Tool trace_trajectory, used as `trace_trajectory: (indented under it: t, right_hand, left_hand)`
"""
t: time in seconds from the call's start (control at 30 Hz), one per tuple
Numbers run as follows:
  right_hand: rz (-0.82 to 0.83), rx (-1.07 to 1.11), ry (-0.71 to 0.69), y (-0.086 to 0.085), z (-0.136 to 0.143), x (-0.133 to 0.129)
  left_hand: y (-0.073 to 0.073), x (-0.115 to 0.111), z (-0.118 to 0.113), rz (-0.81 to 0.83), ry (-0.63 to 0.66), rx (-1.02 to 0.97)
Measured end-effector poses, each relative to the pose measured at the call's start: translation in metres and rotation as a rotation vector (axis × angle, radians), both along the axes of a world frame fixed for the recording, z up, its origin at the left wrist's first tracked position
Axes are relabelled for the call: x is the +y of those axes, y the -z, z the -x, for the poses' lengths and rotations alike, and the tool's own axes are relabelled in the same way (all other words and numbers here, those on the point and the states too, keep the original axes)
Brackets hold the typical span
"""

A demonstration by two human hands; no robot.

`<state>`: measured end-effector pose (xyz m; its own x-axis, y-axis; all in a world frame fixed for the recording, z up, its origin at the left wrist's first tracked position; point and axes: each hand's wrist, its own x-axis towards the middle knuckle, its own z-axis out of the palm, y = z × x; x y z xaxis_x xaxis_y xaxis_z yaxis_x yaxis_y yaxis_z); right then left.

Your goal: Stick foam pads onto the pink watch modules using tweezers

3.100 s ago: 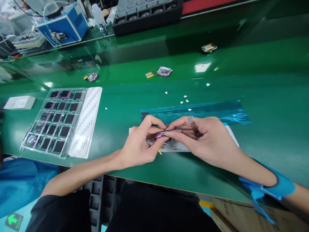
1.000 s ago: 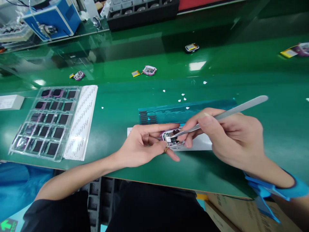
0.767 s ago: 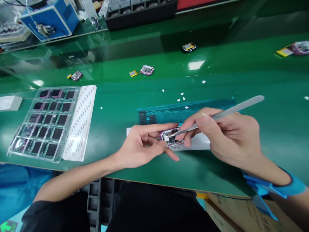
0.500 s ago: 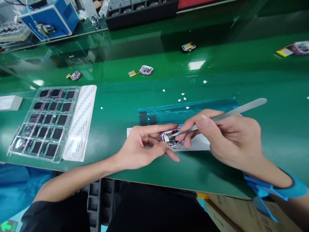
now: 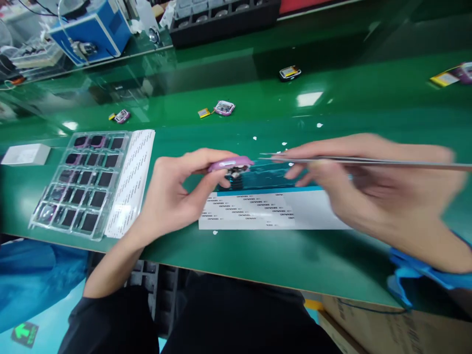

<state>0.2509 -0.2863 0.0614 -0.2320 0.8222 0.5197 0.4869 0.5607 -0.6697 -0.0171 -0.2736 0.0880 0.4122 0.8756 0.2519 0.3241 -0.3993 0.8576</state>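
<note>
Between the thumb and fingers of my left hand (image 5: 180,196) is a small purple watch case (image 5: 233,163), tilted on edge with its open side and inner parts facing down. My right hand (image 5: 379,182), blurred by motion, grips metal tweezers (image 5: 354,161). The tweezer tips are slightly apart and point left, a short way from the case; I see nothing between them. Below both hands lie a printed white sheet (image 5: 250,211) and a blue film strip (image 5: 273,177) with dark pieces on its left end. A small white scrap (image 5: 215,232) rests near the sheet's lower edge.
At left stands a clear tray (image 5: 98,233) of dark screens beside a printed sheet (image 5: 138,157). Farther back lie an opened watch case with battery (image 5: 224,107) and a black one (image 5: 290,73). A blue box (image 5: 90,39) and black rack (image 5: 224,24) stand behind.
The watch case has been turned over from face-up to on edge and raised to the left. The tweezers have drawn out of it to the right. A white scrap now shows below the sheet.
</note>
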Motion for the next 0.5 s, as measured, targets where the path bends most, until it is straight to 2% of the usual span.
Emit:
trace_trajectory:
  t: [0.1, 0.2, 0.27, 0.5]
  right_hand:
    - [0.025, -0.091, -0.16, 0.018, 0.008, 0.018]
    - [0.077, -0.15, -0.224, 0.034, 0.01, 0.027]
    - [0.115, -0.166, -0.243, 0.039, 0.009, 0.03]
    - [0.108, -0.162, -0.237, 0.044, 0.009, 0.03]
  left_hand:
    - [-0.005, 0.012, 0.014, -0.151, 0.067, 0.205]
    - [0.003, 0.02, 0.018, -0.191, 0.146, 0.439]
    - [0.011, 0.023, 0.017, -0.166, 0.175, 0.528]
    - [0.028, 0.027, 0.008, -0.054, 0.352, 0.486]
